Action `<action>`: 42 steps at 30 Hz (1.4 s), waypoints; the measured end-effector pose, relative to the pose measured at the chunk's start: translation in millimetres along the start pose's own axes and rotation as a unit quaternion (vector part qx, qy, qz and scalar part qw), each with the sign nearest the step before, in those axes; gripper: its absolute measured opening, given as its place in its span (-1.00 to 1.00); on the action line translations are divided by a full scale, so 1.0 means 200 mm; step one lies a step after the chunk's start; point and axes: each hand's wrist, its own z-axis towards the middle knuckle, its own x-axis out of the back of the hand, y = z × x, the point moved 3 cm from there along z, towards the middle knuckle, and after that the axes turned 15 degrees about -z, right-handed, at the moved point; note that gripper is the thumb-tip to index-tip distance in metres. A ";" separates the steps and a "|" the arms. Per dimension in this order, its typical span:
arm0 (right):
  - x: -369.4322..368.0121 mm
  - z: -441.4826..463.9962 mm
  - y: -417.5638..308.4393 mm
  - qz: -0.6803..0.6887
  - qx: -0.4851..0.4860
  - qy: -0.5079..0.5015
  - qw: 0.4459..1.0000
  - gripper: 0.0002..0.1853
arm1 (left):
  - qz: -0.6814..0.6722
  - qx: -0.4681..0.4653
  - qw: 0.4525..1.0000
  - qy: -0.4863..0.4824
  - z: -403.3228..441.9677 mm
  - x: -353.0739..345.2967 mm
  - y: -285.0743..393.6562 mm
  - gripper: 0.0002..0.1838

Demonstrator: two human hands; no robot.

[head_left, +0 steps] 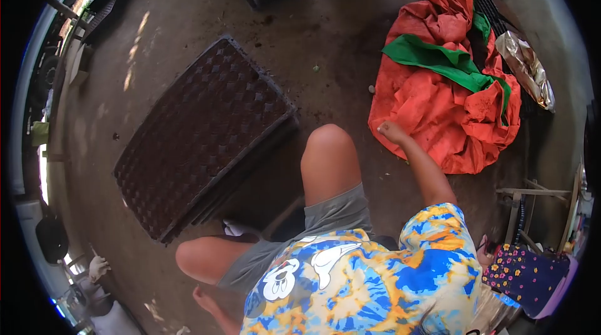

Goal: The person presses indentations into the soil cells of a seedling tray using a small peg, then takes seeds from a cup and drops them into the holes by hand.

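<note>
Dark tray stack slants across the frame's left half

The stack's long axis runs from lower left to upper right, its checkered top facing up. My left hand, at the bottom left of the frame, is nearer, just below the stack's lower corner. Its fingers look curled; I can't tell how far, and I see nothing in it. My right hand, right of centre, is over the left edge of the red sheet, fingers bent; I can't tell whether they grip it. From there, the stack's right corner lies leftward, beyond my raised knee.
</note>
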 end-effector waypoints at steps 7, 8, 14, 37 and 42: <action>-0.07 0.54 0.16 -0.012 -0.091 0.224 0.970 -0.63 | -0.066 -0.165 0.977 0.117 -0.01 -0.45 1.13 -0.62; -0.04 0.60 0.13 -0.002 -0.107 0.197 0.975 -0.61 | -0.108 -0.113 0.984 0.089 -0.04 -0.52 1.15 -0.60; -0.01 0.99 0.11 -0.027 -0.144 0.164 0.976 -0.41 | -0.112 -0.038 0.992 0.036 -0.01 -0.59 1.14 -0.58; 0.77 0.78 -1.30 0.486 0.124 0.108 0.859 -0.59 | 0.201 -0.340 0.913 0.099 0.03 -0.75 1.66 -0.64; 0.94 0.44 -2.01 0.356 0.263 0.100 0.891 -0.62 | 0.186 -0.441 0.878 -0.007 0.24 -1.11 1.98 -0.55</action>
